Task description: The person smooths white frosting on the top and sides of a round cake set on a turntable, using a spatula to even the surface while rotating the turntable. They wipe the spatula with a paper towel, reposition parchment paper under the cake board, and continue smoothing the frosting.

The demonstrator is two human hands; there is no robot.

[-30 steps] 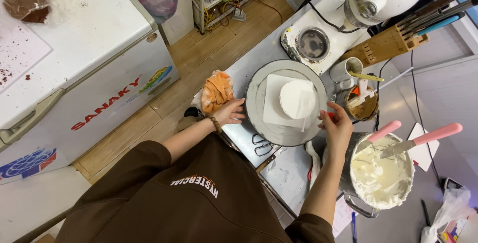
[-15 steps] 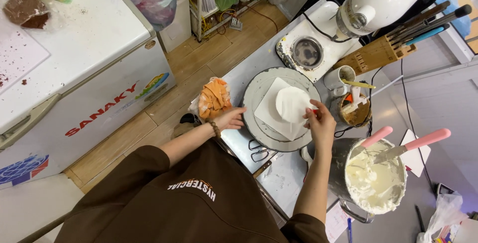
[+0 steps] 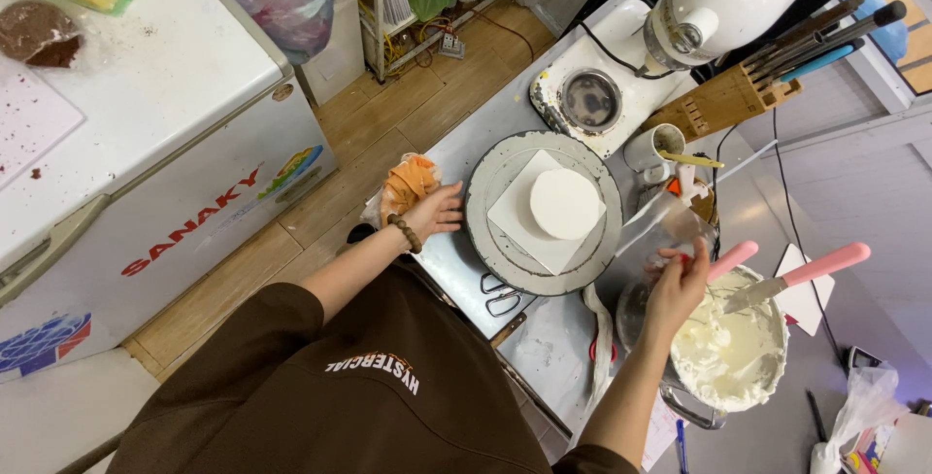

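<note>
Since the earlier frames we note the right hand (image 3: pixel 677 285) has left the white cake and moved to the right, now at the rim of the cream bowl (image 3: pixel 730 346). Its fingers close around the pink handle of a spatula (image 3: pixel 723 262) whose blade sits in the white cream; whether the grip is firm we cannot tell, as the fingertips are partly blurred. A second pink-handled spatula (image 3: pixel 798 277) lies across the bowl, blade in the cream, apart from the hand. A clear plastic piping bag (image 3: pixel 660 221) shows just above the right hand, beside the bowl. The left hand (image 3: pixel 434 212) has stayed at the left edge of the turntable (image 3: pixel 490 231), fingers spread open and flat, touching the rim, gripping nothing. A beaded bracelet sits at that wrist. Just left of that hand lies an orange cloth (image 3: pixel 408 183) on the counter edge. The small round white cake (image 3: pixel 565 204) rests on a white square board (image 3: pixel 515 221) at the middle of the turntable, untouched by either hand. Scissors (image 3: pixel 500 294) lie on the steel counter below the turntable. Beyond it stand a white stand mixer (image 3: pixel 680 17), a wooden knife block (image 3: pixel 723 100) and a white cup (image 3: pixel 649 149). A white chest freezer (image 3: pixel 146 144) stands well apart to the left.
</note>
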